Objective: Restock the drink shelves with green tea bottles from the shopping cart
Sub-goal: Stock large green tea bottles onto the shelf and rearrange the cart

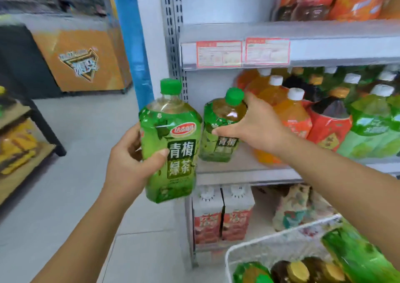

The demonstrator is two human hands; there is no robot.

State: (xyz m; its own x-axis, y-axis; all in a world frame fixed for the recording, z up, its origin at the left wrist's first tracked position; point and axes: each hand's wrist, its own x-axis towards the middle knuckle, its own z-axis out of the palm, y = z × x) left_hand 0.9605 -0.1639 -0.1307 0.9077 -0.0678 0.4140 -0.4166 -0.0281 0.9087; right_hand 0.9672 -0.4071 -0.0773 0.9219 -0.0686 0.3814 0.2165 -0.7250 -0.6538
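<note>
Restocking is partway, by my judgement: the right hand (pixel 255 129) grips one green tea bottle (pixel 218 135) standing at the middle shelf's (pixel 242 172) left end, the left hand (pixel 129 163) holds a second bottle (pixel 171 148) just left of that shelf, and more bottles (pixel 252 272) wait in the shopping cart (pixel 279 237) below it.

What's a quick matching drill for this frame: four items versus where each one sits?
Items:
1 left-hand bottle
2 right-hand bottle
3 cartons
4 orange bottles

Places:
a below the middle shelf
b held in mid-air, off the shelves
c on the middle shelf, right of item 2
d on the middle shelf, at its left end

Pairs: 1-b, 2-d, 3-a, 4-c
</note>
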